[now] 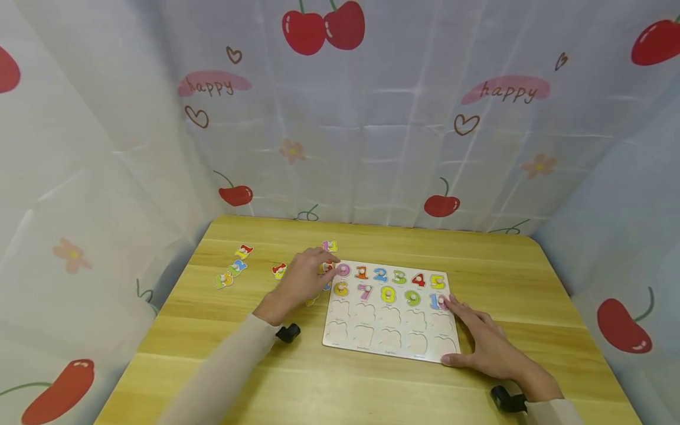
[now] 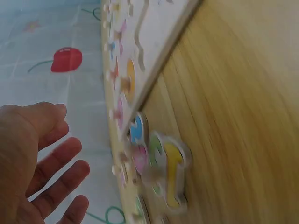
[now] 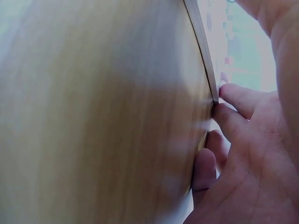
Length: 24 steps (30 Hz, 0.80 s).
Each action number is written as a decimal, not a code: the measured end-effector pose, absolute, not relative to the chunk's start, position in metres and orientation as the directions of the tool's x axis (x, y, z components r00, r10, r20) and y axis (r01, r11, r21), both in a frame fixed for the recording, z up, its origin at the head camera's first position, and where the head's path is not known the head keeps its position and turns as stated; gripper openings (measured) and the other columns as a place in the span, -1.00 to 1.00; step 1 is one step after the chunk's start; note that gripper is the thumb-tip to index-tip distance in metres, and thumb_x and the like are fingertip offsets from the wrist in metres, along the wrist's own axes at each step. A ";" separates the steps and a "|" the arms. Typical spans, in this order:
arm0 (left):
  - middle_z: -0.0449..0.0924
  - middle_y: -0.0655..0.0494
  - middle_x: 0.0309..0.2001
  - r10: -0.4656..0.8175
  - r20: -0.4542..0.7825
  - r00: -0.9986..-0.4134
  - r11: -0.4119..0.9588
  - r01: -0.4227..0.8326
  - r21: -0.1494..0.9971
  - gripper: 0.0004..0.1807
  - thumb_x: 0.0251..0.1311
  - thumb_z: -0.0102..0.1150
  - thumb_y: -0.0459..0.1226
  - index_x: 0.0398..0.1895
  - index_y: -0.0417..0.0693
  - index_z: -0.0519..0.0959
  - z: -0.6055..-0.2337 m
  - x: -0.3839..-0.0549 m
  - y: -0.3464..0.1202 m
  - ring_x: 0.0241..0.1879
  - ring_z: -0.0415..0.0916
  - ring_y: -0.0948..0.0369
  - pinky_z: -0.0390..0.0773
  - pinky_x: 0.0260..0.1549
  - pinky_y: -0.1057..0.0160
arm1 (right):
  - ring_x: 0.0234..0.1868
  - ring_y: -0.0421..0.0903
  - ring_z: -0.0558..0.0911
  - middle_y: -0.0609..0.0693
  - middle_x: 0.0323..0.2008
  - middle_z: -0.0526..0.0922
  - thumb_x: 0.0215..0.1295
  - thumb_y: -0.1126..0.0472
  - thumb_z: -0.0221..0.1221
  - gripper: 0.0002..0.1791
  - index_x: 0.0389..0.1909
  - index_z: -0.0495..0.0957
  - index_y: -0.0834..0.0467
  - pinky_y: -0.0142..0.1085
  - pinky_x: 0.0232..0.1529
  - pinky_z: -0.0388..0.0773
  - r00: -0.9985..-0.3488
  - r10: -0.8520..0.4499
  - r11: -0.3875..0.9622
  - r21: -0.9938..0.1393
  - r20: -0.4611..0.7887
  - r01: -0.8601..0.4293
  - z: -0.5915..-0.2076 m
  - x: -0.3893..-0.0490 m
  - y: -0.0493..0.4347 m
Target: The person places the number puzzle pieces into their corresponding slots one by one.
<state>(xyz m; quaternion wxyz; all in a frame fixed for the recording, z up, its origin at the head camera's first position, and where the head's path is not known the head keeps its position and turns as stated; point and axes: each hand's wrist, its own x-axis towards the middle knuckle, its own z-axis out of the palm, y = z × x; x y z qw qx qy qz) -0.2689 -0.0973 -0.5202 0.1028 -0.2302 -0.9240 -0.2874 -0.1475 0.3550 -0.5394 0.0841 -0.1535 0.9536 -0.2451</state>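
The puzzle board (image 1: pixel 377 323) lies flat on the counter (image 1: pixel 531 295), long axis running roughly left to right, its right end slanting a little nearer the person. What matters most is the far left corner: the left grip (image 1: pixel 301 277) hangs right beside it, over a cluster of loose pieces (image 2: pixel 170 172) lying against or just off the board's left side. From there the unfilled recesses (image 1: pixel 390 339) lie to the right and nearer the person.

The board is pale, with coloured, knobbed numerals (image 1: pixel 388 294) in its two far rows, 0 to 10; the two near rows show only bare outlines. The left grip is the nearer one to the loose pieces — its fingers are loosely spread, with nothing visible between them. The right grip (image 1: pixel 486 344) rests along the right edge, fingers extended, thumb at the near right corner, holding no loose piece that shows.

Farther left, three more number pieces (image 1: pixel 237 267) sit in a slanting line, well apart from the board — red, blue and yellow among their colours. Beyond the counter hangs a cherry-printed curtain (image 1: pixel 382 147).
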 end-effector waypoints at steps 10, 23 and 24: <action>0.86 -0.11 0.25 0.159 0.252 -0.955 0.814 0.271 0.514 -0.70 0.58 0.53 -0.15 0.25 -0.03 0.87 -0.534 -0.281 -0.184 0.21 0.79 -0.15 0.80 0.23 -0.22 | 0.64 0.57 0.36 0.23 0.89 0.19 0.17 -0.40 0.69 0.43 0.93 0.11 -0.14 0.66 0.37 0.33 -0.939 -0.330 0.832 -0.499 -0.092 -0.243 -0.540 -0.147 0.355; 0.68 -0.45 0.31 -0.075 0.251 -0.965 0.861 0.065 0.505 -0.58 0.63 0.45 -0.19 0.39 -0.21 0.77 -0.543 -0.293 -0.270 0.24 0.65 -0.36 0.62 0.24 -0.45 | 0.63 0.54 0.38 0.18 0.90 0.17 0.16 -0.41 0.70 0.43 0.94 0.11 -0.16 0.65 0.37 0.33 -0.940 -0.331 0.836 -0.488 -0.081 -0.252 -0.541 -0.147 0.354; 0.67 -0.46 0.32 -0.084 0.253 -0.964 0.858 0.059 0.510 -0.57 0.62 0.45 -0.19 0.39 -0.22 0.77 -0.544 -0.294 -0.273 0.23 0.64 -0.37 0.62 0.23 -0.44 | 0.63 0.55 0.38 0.18 0.90 0.17 0.16 -0.41 0.69 0.43 0.93 0.11 -0.16 0.65 0.37 0.33 -0.940 -0.331 0.836 -0.487 -0.080 -0.253 -0.541 -0.148 0.354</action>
